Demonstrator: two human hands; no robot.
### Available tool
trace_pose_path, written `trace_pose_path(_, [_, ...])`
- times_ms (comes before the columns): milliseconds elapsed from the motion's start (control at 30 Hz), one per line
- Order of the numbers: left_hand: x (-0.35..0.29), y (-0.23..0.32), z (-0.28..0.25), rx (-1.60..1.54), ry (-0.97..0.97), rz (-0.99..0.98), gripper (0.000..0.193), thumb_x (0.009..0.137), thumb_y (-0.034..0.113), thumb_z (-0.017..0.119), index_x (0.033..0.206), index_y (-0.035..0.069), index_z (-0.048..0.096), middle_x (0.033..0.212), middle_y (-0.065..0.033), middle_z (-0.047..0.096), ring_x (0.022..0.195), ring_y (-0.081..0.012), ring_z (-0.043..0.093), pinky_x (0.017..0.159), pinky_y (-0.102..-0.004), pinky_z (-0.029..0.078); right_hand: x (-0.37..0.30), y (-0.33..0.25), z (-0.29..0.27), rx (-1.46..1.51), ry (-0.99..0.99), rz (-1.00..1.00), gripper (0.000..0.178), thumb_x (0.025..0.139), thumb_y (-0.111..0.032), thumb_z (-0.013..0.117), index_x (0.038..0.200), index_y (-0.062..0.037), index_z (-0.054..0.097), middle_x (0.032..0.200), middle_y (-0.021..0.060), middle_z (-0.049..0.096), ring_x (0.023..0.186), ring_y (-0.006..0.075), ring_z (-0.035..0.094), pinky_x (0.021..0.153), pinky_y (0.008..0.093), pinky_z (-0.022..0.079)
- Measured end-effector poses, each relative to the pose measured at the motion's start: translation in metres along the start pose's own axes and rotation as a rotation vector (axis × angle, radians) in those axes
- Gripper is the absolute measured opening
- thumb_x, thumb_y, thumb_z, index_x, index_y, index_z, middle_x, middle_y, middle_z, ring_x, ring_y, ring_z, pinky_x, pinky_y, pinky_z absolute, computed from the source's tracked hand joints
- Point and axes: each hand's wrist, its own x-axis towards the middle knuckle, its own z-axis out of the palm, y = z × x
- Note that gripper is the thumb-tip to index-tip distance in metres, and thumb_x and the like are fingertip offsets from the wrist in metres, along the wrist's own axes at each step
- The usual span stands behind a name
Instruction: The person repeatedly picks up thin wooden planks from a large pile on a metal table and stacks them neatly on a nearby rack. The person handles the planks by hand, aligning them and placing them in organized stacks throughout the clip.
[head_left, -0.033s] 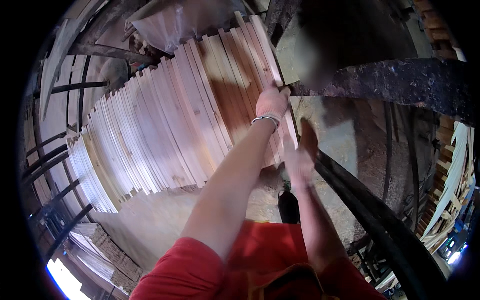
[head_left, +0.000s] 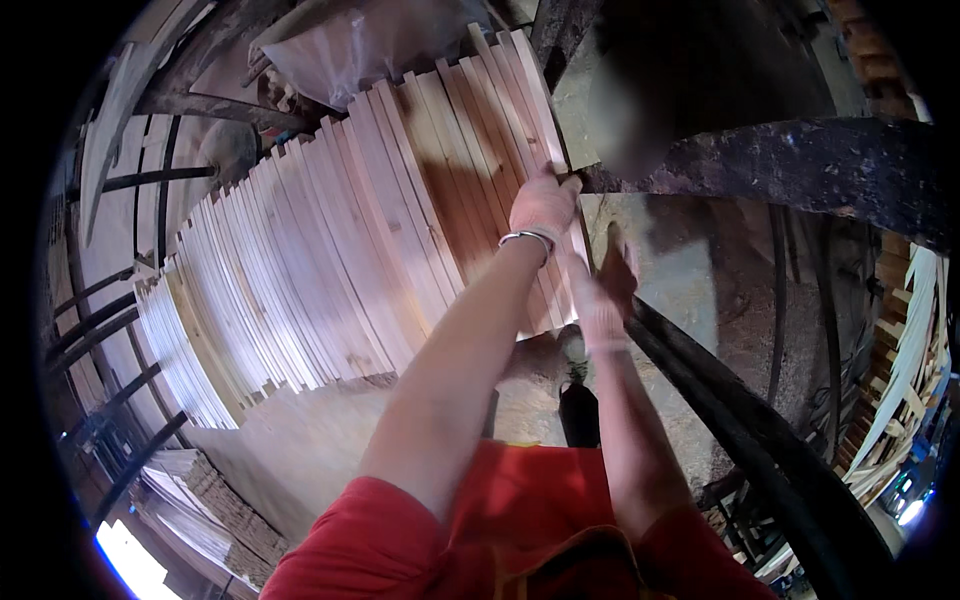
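A long row of pale wooden slats (head_left: 330, 250), packed side by side, spreads from the left to the centre. My gloved left hand (head_left: 545, 205) is closed over the rightmost slat (head_left: 538, 105), its thumb at the outer edge. A metal band circles that wrist. Nearer to me, my gloved right hand (head_left: 600, 312) is beside the row's right edge, smeared by motion. A brown block-like piece (head_left: 619, 262) shows at its fingers; blur hides its exact kind. Whether the right hand touches the slats I cannot tell.
A dark, scuffed beam (head_left: 800, 170) crosses at the right, and a dark metal bar (head_left: 740, 400) slants toward the lower right. Clear plastic sheeting (head_left: 350, 45) lies behind the slats. More stacked wood (head_left: 890, 370) stands at the far right. Dark bars (head_left: 110, 320) jut at the left.
My right hand has shifted slightly, and the brown piece at its fingers has moved a little away from me. The left hand stays on the rightmost slat.
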Motion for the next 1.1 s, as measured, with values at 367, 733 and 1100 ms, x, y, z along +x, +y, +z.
trace_pose_path(367, [0.018, -0.007, -0.027, 0.266, -0.168, 0.103, 0.048, 0.101, 0.044, 0.064, 0.119, 0.0, 0.07, 0.113, -0.0227, 0.075, 0.11, -0.0389, 0.072, 0.101, -0.0473, 0.054, 0.049, -0.023, 0.001, 0.09, -0.476, 0.129, 0.081, 0.093, -0.056, 0.068, 0.151, -0.0021, 0.055, 0.14, 0.0294, 0.065, 0.129, 0.0467, 0.063, 0.109, 0.0503, 0.051])
trace_pose_path(733, [-0.046, -0.09, -0.14, 0.668, 0.503, -0.114, 0.115, 0.083, 0.066, 0.077, 0.168, 0.01, 0.026, 0.17, -0.0163, 0.036, 0.154, -0.0342, 0.038, 0.123, -0.0418, 0.038, 0.057, 0.027, 0.022, -0.105, -0.228, 0.063, 0.056, 0.095, -0.04, 0.067, 0.136, -0.0016, 0.065, 0.133, 0.0279, 0.068, 0.119, 0.0459, 0.067, 0.1, 0.0508, 0.054])
trace_pose_path(1100, [-0.038, -0.08, -0.104, 0.286, 0.517, -0.196, 0.112, 0.073, 0.028, 0.084, 0.166, 0.009, 0.025, 0.16, -0.0216, 0.044, 0.139, -0.0419, 0.054, 0.115, -0.045, 0.049, 0.046, 0.023, 0.015, -0.234, -0.194, 0.016, 0.065, 0.101, -0.06, 0.061, 0.133, -0.0035, 0.065, 0.112, 0.0278, 0.074, 0.107, 0.0479, 0.071, 0.086, 0.0526, 0.056])
